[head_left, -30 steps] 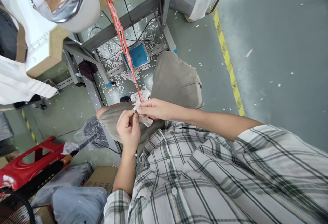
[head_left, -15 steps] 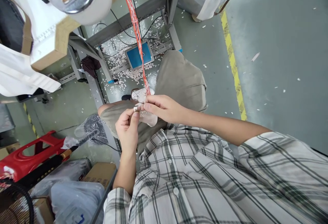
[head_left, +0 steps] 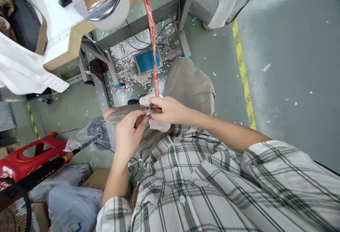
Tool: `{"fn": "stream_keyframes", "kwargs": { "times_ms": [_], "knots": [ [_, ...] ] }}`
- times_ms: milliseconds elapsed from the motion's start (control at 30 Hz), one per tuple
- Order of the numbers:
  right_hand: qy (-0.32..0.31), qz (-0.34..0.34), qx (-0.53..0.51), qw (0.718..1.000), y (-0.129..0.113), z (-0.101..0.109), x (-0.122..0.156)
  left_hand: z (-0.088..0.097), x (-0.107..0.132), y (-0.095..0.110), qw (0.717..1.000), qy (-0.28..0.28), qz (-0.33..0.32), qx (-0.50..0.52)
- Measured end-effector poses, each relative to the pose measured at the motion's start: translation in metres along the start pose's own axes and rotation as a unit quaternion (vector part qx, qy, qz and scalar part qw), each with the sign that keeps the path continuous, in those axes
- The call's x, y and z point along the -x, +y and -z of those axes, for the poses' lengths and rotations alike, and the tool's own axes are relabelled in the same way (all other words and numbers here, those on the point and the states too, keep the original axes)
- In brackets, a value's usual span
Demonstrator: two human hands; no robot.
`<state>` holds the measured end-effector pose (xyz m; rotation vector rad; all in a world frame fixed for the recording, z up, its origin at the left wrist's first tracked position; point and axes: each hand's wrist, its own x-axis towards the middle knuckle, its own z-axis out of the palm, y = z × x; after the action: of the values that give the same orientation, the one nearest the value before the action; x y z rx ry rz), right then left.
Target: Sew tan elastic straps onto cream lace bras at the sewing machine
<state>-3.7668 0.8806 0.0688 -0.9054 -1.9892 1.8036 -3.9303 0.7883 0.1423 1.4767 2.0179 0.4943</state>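
Grey-green floor (head_left: 292,111) swept right across the scene, smooth and shining, and look at that glare, pale and bright at the far right! A yellow-and-black tape line (head_left: 242,72) cut across it on the right, with a second stripe (head_left: 32,118) over on the left. Up at the far left stood the white surface (head_left: 57,23), its thick wooden edge (head_left: 57,60) notched with angled corners, grey metal framework (head_left: 138,24) underneath. And the scraps (head_left: 140,79), pale little scraps, thick on the floor below, thinning out rightward! Dark cables (head_left: 135,46) looped among them. Near left, clear plastic boxes (head_left: 71,203) crowded beside a cardboard box (head_left: 94,179).
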Motion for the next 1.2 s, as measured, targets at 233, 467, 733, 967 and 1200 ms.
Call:
{"fn": "stream_keyframes", "kwargs": {
  "times_ms": [233,467,733,967,1200],
  "knots": [
    [0.05,-0.019,0.026,0.998,-0.003,0.012,-0.011,-0.004,-0.018,-0.014,0.973,-0.071,0.125,0.183],
    [0.088,0.011,0.038,0.995,-0.011,0.004,0.015,-0.024,-0.025,-0.004,0.795,-0.041,0.28,0.536],
    [0.028,-0.046,-0.044,0.998,-0.034,0.002,0.024,-0.027,-0.011,0.005,0.877,0.065,0.176,0.443],
    [0.016,-0.052,-0.032,0.998,-0.039,0.004,0.022,-0.026,-0.003,0.011,0.934,0.082,0.13,0.322],
    [0.009,-0.041,-0.009,0.999,-0.036,0.005,0.019,-0.026,-0.003,0.01,0.954,0.091,0.115,0.26]
  ]
}}
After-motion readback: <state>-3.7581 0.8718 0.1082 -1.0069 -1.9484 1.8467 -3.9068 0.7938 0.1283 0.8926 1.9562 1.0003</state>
